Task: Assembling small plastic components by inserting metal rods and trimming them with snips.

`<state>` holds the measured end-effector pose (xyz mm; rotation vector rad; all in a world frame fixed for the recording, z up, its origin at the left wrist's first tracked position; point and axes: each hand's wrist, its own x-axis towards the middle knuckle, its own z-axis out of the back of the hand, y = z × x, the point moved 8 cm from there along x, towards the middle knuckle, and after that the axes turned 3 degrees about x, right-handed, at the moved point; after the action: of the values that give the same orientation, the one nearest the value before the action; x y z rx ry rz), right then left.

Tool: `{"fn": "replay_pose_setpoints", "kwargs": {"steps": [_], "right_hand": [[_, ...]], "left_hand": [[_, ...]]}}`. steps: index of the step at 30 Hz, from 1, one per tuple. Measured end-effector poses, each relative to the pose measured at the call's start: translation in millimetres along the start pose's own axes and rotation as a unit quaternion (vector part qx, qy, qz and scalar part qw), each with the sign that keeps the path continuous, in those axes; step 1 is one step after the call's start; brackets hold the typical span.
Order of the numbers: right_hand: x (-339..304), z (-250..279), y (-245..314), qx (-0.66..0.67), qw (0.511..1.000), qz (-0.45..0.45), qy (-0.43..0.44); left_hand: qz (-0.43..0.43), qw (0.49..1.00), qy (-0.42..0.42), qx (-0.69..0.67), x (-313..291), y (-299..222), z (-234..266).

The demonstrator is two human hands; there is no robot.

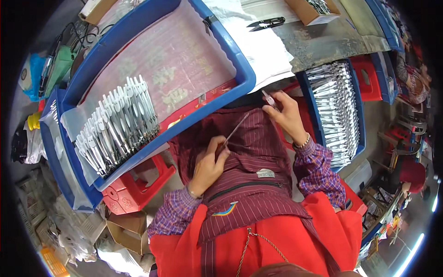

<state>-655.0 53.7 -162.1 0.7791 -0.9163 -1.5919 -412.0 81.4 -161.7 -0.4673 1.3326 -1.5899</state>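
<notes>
At centre frame we hold a thin metal strip (235,130) over our lap; it looks light, stiff and slick, best pinched at its ends. Our left hand (208,166) pinches its lower end, fingers pressed together. Our right hand (288,115) pinches a small tool (269,99) at upper centre.

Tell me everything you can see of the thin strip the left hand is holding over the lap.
The thin strip is a slim, straight, grey, metal-looking piece, slanting up and to the right above the striped maroon apron. Its lower end is pinched in the fingers of the left hand; its upper end points toward the right hand, which holds a small silvery piece, without clearly touching either. Finer detail is too small to tell.
</notes>
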Motion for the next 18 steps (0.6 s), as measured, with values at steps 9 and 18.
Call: {"fn": "replay_pose_setpoints", "kwargs": {"steps": [9,18], "right_hand": [[-5.8,0.1,-0.9,0.001,1.000,-0.004,0.015],[-5.7,0.8,-4.6,-0.013,0.999,0.032,0.021]], "left_hand": [[-0.146,0.969,-0.154,0.122,58.7,-10.7,-0.6],[-0.162,0.962,-0.175,0.131,58.2,-6.6,-3.0]]}}
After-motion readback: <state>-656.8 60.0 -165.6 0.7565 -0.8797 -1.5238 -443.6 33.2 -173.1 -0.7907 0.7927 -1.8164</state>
